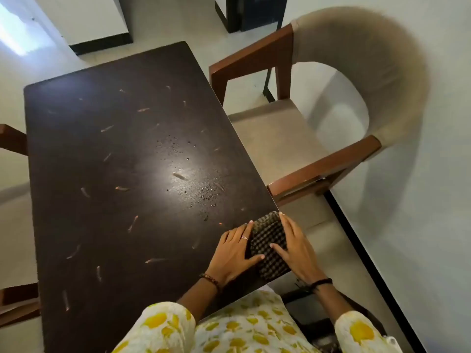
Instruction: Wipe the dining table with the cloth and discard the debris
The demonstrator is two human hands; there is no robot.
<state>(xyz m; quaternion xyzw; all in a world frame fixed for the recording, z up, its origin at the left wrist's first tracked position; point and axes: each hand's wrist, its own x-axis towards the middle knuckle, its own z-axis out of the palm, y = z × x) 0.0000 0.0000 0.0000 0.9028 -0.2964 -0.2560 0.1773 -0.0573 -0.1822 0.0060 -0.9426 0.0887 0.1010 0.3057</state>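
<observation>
A dark checked cloth (269, 244) lies folded at the near right corner of the dark wooden dining table (76, 149). My left hand (234, 254) rests flat on the cloth's left side, thumb on top of it. My right hand (295, 248) presses on its right side, fingers spread over the table's edge. Several thin orange-brown scraps of debris (132, 222) are scattered across the tabletop. Small dark crumbs and droplets (204, 193) speckle the middle right of the table.
A beige upholstered chair with brown wooden arms (318, 169) stands close to the table's right side. Parts of other chairs (10, 138) show at the left edge. Pale tiled floor surrounds the table, with a dark-based cabinet (102, 44) at the back.
</observation>
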